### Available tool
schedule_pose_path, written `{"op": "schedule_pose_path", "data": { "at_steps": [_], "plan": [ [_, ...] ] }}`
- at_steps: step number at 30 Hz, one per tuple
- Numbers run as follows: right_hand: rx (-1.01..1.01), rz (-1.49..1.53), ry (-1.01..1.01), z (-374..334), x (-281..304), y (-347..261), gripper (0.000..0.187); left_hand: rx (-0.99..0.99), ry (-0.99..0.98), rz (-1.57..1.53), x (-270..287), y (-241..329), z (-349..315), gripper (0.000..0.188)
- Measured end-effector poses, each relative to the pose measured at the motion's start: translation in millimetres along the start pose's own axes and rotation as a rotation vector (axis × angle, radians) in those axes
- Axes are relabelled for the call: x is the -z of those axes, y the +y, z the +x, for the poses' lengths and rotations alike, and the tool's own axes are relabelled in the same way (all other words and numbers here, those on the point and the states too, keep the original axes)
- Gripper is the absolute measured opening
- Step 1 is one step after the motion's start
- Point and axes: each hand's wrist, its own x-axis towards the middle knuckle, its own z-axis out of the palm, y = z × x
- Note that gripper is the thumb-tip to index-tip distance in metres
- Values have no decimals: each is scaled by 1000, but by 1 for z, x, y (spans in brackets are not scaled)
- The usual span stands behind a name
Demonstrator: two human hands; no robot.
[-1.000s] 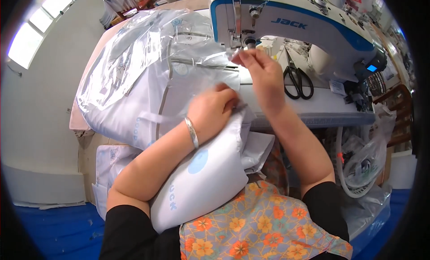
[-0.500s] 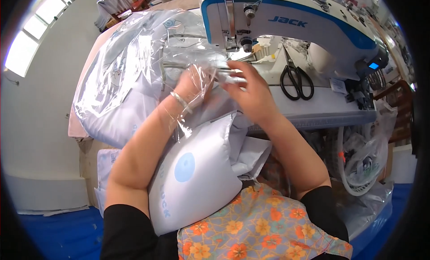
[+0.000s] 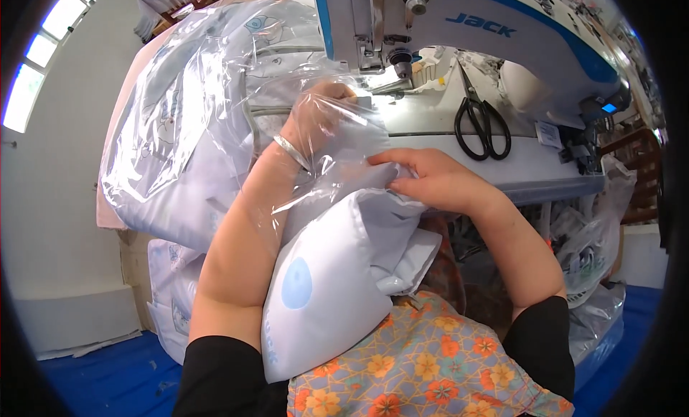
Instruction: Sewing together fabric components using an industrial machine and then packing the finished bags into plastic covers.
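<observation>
My left hand [image 3: 319,112], a pale bangle on its wrist, lies under clear plastic film [image 3: 283,202] beside the sewing machine's needle area. Its fingers are curled; what they grip is hidden by the hand and the glare. To its right and nearer me, my right hand [image 3: 438,179] holds the gathered edge of white fabric [image 3: 384,174], index finger stretched out and thumb bent below it. That fabric runs down into a white piece with a light blue oval [image 3: 297,283], bunched across my lap. A large plastic-covered white bundle with grey piping [image 3: 186,115] spreads over the table's left.
The white and blue sewing machine [image 3: 474,33] stands along the back right. Black-handled scissors [image 3: 482,126] lie on its bed. A small white packet [image 3: 548,134] rests near the right end. Clear plastic bags [image 3: 599,230] hang below the table at right.
My right hand has moved away from the left, toward me and to the right, onto the fabric's edge. My left hand stays under the film, slightly farther up.
</observation>
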Motion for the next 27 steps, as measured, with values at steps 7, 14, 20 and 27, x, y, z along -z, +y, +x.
{"op": "schedule_pose_path", "data": {
  "at_steps": [7,14,20,27],
  "plan": [
    [472,-201,815,26,7,15,38,107,39,-114,-8,13,-10,17],
    [616,-255,657,34,-19,27,12,13,-18,50,-5,-7,1,13],
    [483,-186,579,30,-19,34,21,65,168,178,-24,-8,-2,9],
    [687,-408,1075,42,9,23,43,22,168,158,-23,4,-9,10]
  ]
}}
